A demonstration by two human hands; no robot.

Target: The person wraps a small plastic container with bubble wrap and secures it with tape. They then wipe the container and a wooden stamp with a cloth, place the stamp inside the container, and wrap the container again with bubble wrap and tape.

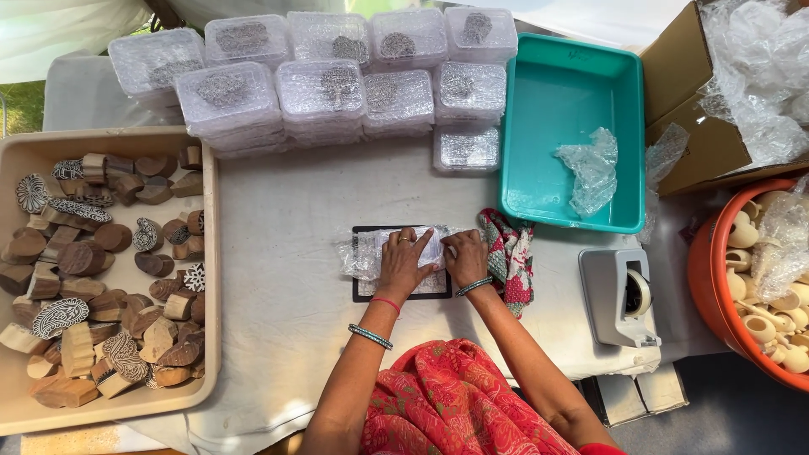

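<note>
From above the table, the work sits dead centre: a small block under bubble wrap (371, 251), lying on a dark-edged mat (362, 295) on the white cloth (286, 227). The mat seems to serve as a working base, within easy reach of both arms.

The left hand (403, 263) lies flat on top of the wrap, fingers spread and pressing down, apparently to pin the plastic so it cannot spring open. The right hand (465, 255) rests just beside it at the wrap's right end, fingers curled together against the edge; whether it pinches a fold or only pushes, I cannot tell.

Everything else is arranged around that spot. A tape dispenser (619, 297) stands near the right forearm, handy for sealing. A red patterned rag (508, 253) lies touching the mat's right side. To the left, a beige tray (211, 253) holds loose carved wooden stamps (101, 278). At the back, wrapped packets (320, 76) are stacked in rows. A teal tub (548, 109) holds one crumpled plastic scrap (592, 167). An orange basin (704, 278) of pale knobs sits far right.
</note>
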